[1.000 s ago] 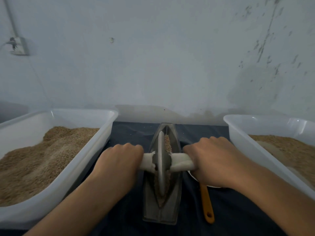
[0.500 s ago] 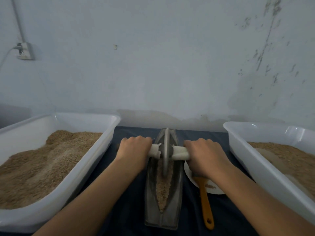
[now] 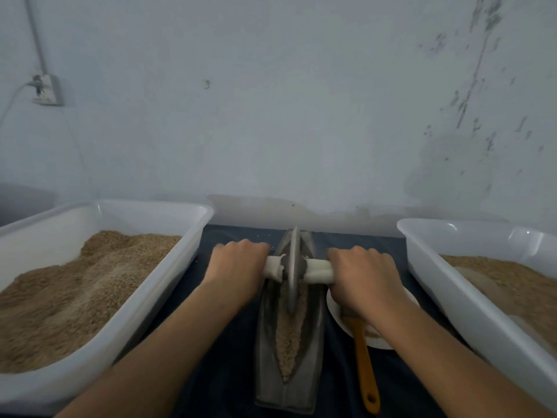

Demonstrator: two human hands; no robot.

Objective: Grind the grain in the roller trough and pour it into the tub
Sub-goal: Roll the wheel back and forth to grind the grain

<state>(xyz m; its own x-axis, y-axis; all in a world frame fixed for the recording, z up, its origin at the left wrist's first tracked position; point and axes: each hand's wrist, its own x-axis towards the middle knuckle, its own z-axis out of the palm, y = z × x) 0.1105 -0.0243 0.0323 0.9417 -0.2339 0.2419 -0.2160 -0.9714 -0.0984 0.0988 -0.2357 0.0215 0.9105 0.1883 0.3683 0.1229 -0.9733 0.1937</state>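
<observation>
A grey metal roller trough (image 3: 265, 378) lies lengthways on the dark cloth between two tubs, with tan grain (image 3: 287, 336) along its groove. A metal roller wheel (image 3: 294, 267) stands in the far part of the groove on a white-wrapped axle (image 3: 319, 270). My left hand (image 3: 238, 267) grips the axle's left end and my right hand (image 3: 361, 276) grips its right end. A white tub (image 3: 470, 300) of grain stands at the right, another white tub (image 3: 168, 276) at the left.
A white plate (image 3: 376, 342) with an orange-handled tool (image 3: 366, 369) lies right of the trough, partly under my right wrist. A pale wall rises just behind the table. A wall socket (image 3: 46, 89) with a cable sits at upper left.
Both hands have pushed the wheel away from me along the trough, from its middle to its far end. More grain now shows in the near part of the groove.
</observation>
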